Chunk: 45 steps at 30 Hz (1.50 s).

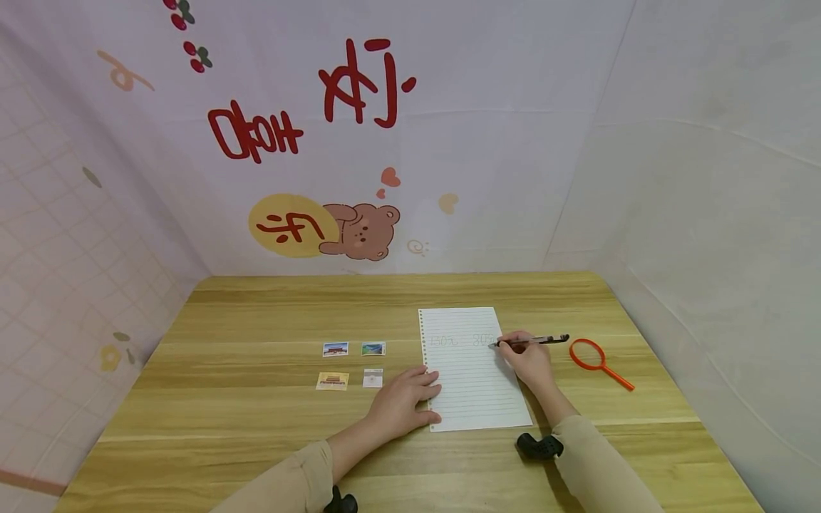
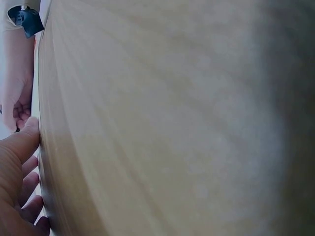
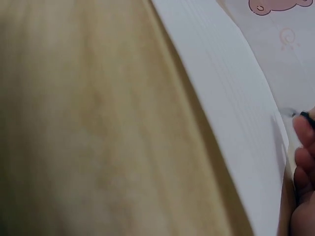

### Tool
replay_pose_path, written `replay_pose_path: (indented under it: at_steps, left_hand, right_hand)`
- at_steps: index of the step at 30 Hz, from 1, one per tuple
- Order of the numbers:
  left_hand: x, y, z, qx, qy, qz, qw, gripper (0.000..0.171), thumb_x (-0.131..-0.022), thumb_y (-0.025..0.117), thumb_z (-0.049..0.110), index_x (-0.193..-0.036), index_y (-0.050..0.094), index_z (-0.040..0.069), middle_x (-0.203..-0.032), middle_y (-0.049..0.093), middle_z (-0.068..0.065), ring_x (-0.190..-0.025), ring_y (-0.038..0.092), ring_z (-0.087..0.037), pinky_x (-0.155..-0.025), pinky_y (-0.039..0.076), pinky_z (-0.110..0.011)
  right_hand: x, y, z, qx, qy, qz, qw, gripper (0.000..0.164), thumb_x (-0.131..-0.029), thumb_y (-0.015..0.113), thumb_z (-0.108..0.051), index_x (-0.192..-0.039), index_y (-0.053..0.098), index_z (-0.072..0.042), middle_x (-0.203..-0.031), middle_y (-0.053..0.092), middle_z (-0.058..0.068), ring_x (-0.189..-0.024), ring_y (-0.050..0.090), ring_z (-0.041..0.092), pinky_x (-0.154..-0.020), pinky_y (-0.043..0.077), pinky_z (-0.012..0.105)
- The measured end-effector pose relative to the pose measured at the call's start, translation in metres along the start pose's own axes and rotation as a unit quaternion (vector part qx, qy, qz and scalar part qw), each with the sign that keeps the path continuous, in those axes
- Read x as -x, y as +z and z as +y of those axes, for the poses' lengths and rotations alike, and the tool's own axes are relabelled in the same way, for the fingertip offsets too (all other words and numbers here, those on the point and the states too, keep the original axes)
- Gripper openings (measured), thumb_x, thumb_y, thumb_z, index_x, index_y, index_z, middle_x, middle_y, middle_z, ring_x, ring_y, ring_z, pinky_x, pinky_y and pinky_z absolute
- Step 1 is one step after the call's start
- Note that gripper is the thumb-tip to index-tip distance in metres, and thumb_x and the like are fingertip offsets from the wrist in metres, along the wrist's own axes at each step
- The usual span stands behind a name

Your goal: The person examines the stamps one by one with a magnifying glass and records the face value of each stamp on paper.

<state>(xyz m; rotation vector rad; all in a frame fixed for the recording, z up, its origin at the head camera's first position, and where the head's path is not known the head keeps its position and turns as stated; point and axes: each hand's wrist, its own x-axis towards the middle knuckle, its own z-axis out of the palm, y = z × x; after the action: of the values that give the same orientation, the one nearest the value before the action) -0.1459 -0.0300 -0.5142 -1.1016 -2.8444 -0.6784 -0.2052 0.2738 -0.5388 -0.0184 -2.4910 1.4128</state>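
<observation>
A lined sheet of paper [image 1: 474,388] with punched holes down its left side lies on the wooden table. Handwriting, partly legible as "150" and "80", runs across its upper part. My right hand [image 1: 531,362] pinches a pen [image 1: 541,340], its tip at the end of the second written number. In the right wrist view, fingertips [image 3: 302,129] hold the pen's dark end above the paper [image 3: 231,98]. My left hand [image 1: 400,405] rests with spread fingers on the sheet's lower left edge. The left wrist view shows the thumb [image 2: 24,140] and fingers along the table surface.
Left of the paper lie several stamp-like picture cards, among them a yellow one [image 1: 332,381], a grey one [image 1: 373,378] and a green-blue one [image 1: 373,348]. A red-orange magnifying glass [image 1: 603,365] lies right of my right hand. A printed cloth wall [image 1: 500,178] stands behind the table [image 1: 256,427].
</observation>
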Motion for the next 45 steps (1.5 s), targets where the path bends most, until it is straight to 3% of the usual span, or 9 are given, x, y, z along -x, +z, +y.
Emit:
replay_pose_path:
  at_steps: [5, 14, 18, 24, 31, 36, 42, 43, 45]
  left_hand:
    - [0.0, 0.001, 0.001, 0.001, -0.007, -0.005, 1.0, 0.054, -0.084, 0.078, 0.041, -0.129, 0.068, 0.013, -0.142, 0.055, 0.0, -0.137, 0.043, -0.025, -0.108, 0.039, -0.046]
    - [0.001, 0.002, 0.0, 0.0, 0.005, 0.009, 1.0, 0.053, -0.082, 0.08, 0.04, -0.127, 0.069, 0.012, -0.14, 0.057, -0.003, -0.135, 0.046, -0.027, -0.105, 0.042, -0.047]
    - [0.001, 0.001, 0.0, 0.0, 0.005, 0.01, 0.9999, 0.053, -0.083, 0.079, 0.04, -0.127, 0.069, 0.012, -0.141, 0.057, -0.003, -0.135, 0.046, -0.028, -0.105, 0.042, -0.048]
    - [0.001, 0.001, 0.0, -0.002, 0.005, 0.004, 1.0, 0.053, -0.083, 0.079, 0.04, -0.128, 0.069, 0.013, -0.141, 0.057, -0.002, -0.135, 0.045, -0.027, -0.106, 0.041, -0.047]
    - [0.0, -0.001, 0.001, 0.003, 0.0, -0.002, 1.0, 0.053, -0.084, 0.078, 0.04, -0.128, 0.069, 0.012, -0.141, 0.056, -0.002, -0.136, 0.045, -0.027, -0.107, 0.041, -0.045]
    - [0.0, -0.002, 0.001, 0.003, -0.001, -0.004, 1.0, 0.053, -0.084, 0.078, 0.039, -0.128, 0.068, 0.012, -0.142, 0.056, -0.002, -0.136, 0.045, -0.027, -0.107, 0.04, -0.046]
    - [0.0, -0.001, 0.001, -0.003, 0.003, -0.001, 1.0, 0.053, -0.084, 0.078, 0.04, -0.128, 0.069, 0.012, -0.141, 0.056, -0.002, -0.135, 0.045, -0.027, -0.106, 0.041, -0.046]
    - [0.0, -0.001, 0.001, -0.003, 0.003, -0.001, 1.0, 0.053, -0.084, 0.078, 0.04, -0.128, 0.069, 0.012, -0.141, 0.056, -0.002, -0.135, 0.045, -0.027, -0.106, 0.041, -0.046]
    - [0.0, 0.0, 0.001, 0.0, 0.003, -0.001, 1.0, 0.054, -0.084, 0.078, 0.04, -0.128, 0.069, 0.012, -0.141, 0.056, -0.002, -0.136, 0.045, -0.027, -0.106, 0.041, -0.046]
  right_hand:
    - [0.002, -0.004, -0.005, -0.098, -0.011, -0.015, 0.995, 0.017, -0.095, 0.068, -0.011, -0.107, 0.073, 0.0, -0.089, 0.072, 0.016, -0.082, 0.07, 0.022, -0.066, 0.052, 0.018]
    - [0.0, -0.004, 0.003, -0.145, -0.057, -0.029, 0.987, 0.026, -0.096, 0.063, -0.003, -0.119, 0.065, 0.01, -0.099, 0.069, 0.027, -0.088, 0.069, 0.011, -0.071, 0.052, 0.014]
    - [0.001, -0.01, 0.0, -0.156, -0.081, -0.037, 0.984, 0.028, -0.095, 0.062, 0.003, -0.121, 0.062, 0.014, -0.106, 0.065, 0.033, -0.092, 0.07, 0.009, -0.079, 0.053, 0.016]
    - [0.012, -0.025, -0.008, -0.164, -0.116, -0.08, 0.976, 0.033, -0.093, 0.059, 0.013, -0.125, 0.058, 0.016, -0.114, 0.062, 0.036, -0.105, 0.068, 0.025, -0.087, 0.051, 0.019]
    - [0.018, -0.035, -0.008, -0.14, -0.136, -0.112, 0.974, 0.038, -0.092, 0.061, 0.011, -0.13, 0.057, 0.013, -0.113, 0.066, 0.03, -0.109, 0.065, 0.013, -0.088, 0.049, 0.015]
    - [0.016, -0.037, 0.0, -0.218, -0.103, -0.158, 0.958, 0.042, -0.095, 0.054, 0.014, -0.136, 0.048, 0.016, -0.12, 0.057, 0.04, -0.106, 0.068, 0.022, -0.087, 0.053, 0.026]
    - [0.019, -0.041, 0.002, -0.354, 0.0, -0.176, 0.918, 0.046, -0.103, 0.049, -0.002, -0.146, 0.038, 0.011, -0.133, 0.055, 0.031, -0.1, 0.066, 0.021, -0.087, 0.055, 0.031]
    - [0.02, -0.042, 0.002, -0.364, 0.012, -0.173, 0.915, 0.046, -0.103, 0.05, -0.003, -0.146, 0.039, 0.009, -0.133, 0.056, 0.029, -0.098, 0.066, 0.02, -0.085, 0.055, 0.03]
    - [0.02, -0.043, 0.0, -0.354, 0.015, -0.157, 0.922, 0.044, -0.101, 0.054, -0.003, -0.143, 0.045, 0.008, -0.129, 0.059, 0.028, -0.091, 0.066, 0.018, -0.08, 0.056, 0.029]
